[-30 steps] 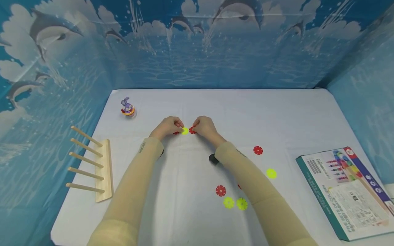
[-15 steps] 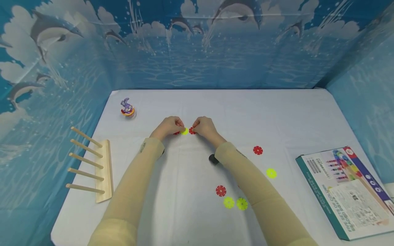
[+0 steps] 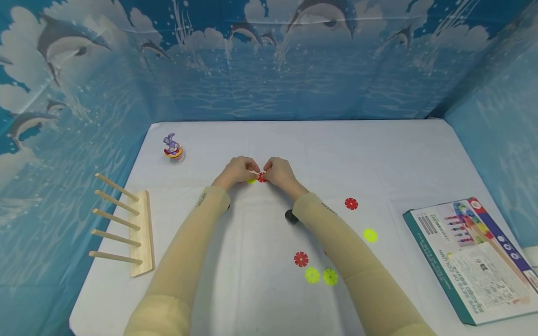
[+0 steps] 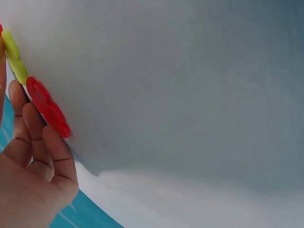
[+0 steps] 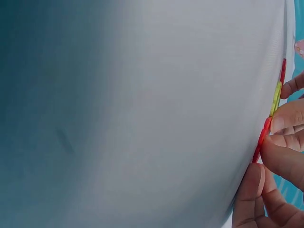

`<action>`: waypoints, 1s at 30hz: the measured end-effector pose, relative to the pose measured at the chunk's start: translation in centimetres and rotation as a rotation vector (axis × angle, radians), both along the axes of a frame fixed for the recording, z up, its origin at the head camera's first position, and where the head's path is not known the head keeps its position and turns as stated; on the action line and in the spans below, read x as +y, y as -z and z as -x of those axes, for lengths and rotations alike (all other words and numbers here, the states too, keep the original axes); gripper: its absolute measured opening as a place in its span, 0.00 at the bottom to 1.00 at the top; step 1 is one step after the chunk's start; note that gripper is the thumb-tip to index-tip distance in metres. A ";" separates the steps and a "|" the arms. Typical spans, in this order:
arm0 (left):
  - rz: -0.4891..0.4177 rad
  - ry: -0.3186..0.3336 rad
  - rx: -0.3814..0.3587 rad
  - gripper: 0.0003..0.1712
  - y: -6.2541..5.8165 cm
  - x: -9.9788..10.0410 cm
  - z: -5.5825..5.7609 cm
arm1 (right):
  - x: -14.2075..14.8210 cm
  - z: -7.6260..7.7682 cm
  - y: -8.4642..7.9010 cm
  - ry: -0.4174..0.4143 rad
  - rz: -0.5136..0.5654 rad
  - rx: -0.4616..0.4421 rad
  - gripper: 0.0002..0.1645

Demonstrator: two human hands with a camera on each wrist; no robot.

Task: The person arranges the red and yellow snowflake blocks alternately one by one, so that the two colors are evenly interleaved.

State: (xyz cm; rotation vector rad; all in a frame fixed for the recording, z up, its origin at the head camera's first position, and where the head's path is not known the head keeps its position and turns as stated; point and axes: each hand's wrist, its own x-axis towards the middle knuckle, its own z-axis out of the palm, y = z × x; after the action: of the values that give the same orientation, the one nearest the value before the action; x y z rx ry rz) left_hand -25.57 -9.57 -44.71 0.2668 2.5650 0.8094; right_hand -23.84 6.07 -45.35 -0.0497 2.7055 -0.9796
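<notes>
Right hand (image 3: pixel 280 174) pinches the held red disc (image 3: pixel 262 177), well right of the peg stand (image 3: pixel 145 233), slightly beyond its far end. Left hand (image 3: pixel 237 171), on the peg stand's side, fingers bent, thumb at the join of that disc and the middle yellow disc (image 5: pixel 275 99); can't tell if it grips. White table (image 3: pixel 252 298) under the peg stand. Box (image 3: pixel 475 261) flat, far right of the peg stand. Peg stand itself: wooden base, five pegs. Rabbit figure (image 3: pixel 173 147) past the peg stand's far end. Discs: end red disc (image 4: pixel 47 107) touches the yellow one, peg stand side. Loose discs (image 3: pixel 351 203), red and yellow, lie right of the peg stand.
</notes>
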 end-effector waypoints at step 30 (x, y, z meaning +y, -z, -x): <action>-0.054 -0.114 -0.122 0.09 -0.2 0.3 -0.2 | 14.1 -8.8 -5.8 0.012 0.166 -0.075 0.18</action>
State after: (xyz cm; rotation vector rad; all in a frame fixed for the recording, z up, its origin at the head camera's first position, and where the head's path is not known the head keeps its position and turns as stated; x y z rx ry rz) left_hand -25.40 -9.26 -44.49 0.0849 2.4640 0.9091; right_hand -15.02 20.15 -39.60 -0.0281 2.5540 -1.1832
